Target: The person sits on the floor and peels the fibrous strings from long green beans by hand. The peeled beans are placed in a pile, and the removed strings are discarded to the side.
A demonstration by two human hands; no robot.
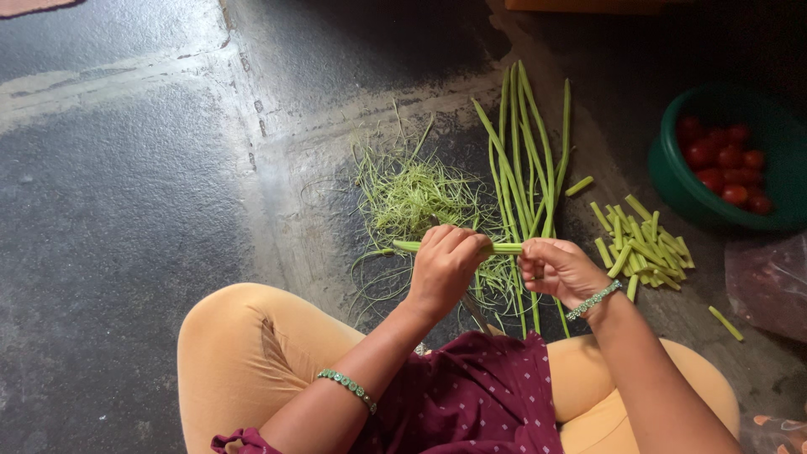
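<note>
Floor [126, 210] of dark, worn stone fills the view, and the person sits cross-legged on it. Beside the right knee a green bowl [672, 181] of small red tomatoes [727, 164] is cut off at the frame's edge, with a clear plastic bag [769, 282] just below it, its contents too blurred to make out. Long green stalks [525, 151] lie bundled ahead, next to a tangle of peeled strings [412, 193] and a pile of cut pieces [643, 248]. One green stalk [504, 248] lies level between both hands: the left hand [445, 269] has its fingers closed over it, and the right hand [559, 269] pinches its other end between fingertips.
</note>
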